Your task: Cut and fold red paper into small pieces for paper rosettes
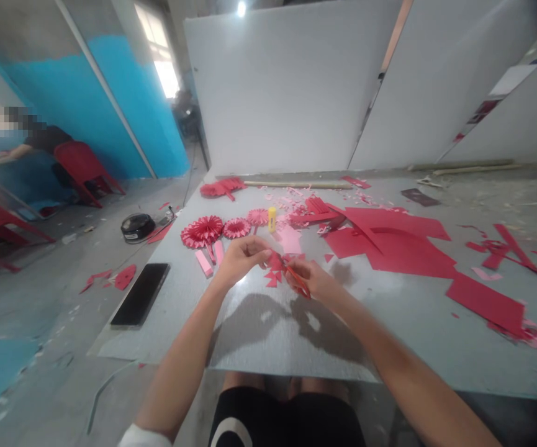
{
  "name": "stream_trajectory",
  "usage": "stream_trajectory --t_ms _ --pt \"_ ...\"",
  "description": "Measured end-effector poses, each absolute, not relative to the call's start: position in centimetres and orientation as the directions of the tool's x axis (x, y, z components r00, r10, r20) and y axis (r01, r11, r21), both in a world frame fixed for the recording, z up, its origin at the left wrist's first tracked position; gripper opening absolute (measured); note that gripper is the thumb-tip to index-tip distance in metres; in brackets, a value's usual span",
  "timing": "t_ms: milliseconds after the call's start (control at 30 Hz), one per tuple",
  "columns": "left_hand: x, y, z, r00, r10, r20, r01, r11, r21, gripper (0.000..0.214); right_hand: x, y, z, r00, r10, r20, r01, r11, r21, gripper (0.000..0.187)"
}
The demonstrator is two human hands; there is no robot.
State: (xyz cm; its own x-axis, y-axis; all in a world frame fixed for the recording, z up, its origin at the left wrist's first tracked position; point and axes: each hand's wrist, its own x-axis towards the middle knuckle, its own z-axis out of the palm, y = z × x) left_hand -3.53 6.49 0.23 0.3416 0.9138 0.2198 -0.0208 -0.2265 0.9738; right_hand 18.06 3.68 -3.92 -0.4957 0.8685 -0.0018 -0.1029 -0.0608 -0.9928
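My left hand [244,259] pinches a small piece of red paper [274,259] above the table. My right hand [312,279] is closed round the orange handles of a pair of scissors [300,284], whose blades point left toward that paper. Small red paper triangles [272,278] lie on the table just under the hands. Beyond them is a pink paper piece [289,239], with a yellow glue stick [272,219] upright behind it. Pleated paper rosettes, among them a red one [202,231] and a smaller pink-edged one [236,228], lie left of the glue stick.
A black phone [141,295] lies at the table's left. Red paper sheets [389,242] and scraps spread over the right side, and a long stick [296,184] lies along the back. Past the left edge, a round black object [138,227] rests on the floor; a person sits on a red chair [82,164].
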Motion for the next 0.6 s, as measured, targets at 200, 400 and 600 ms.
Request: stream_trajectory --t_ms 200,400,600 --pt "-3.8 6.4 0.5 0.366 0.899 0.242 0.016 -0.266 0.964 0.031 18.4 3.8 -4.2 -0.528 0.849 -0.009 -0.065 -0.051 -0.997 0.036" --pt "-4.0 6.2 0.8 0.420 0.874 0.245 0.013 -0.275 0.961 0.030 18.8 3.6 -3.3 -0.589 0.807 -0.033 -0.026 -0.060 -0.998 0.036" --pt "-4.0 6.1 0.7 0.426 0.879 0.214 0.024 -0.247 0.969 0.031 19.0 3.4 -2.9 -0.614 0.788 -0.057 -0.014 -0.083 -0.996 0.038"
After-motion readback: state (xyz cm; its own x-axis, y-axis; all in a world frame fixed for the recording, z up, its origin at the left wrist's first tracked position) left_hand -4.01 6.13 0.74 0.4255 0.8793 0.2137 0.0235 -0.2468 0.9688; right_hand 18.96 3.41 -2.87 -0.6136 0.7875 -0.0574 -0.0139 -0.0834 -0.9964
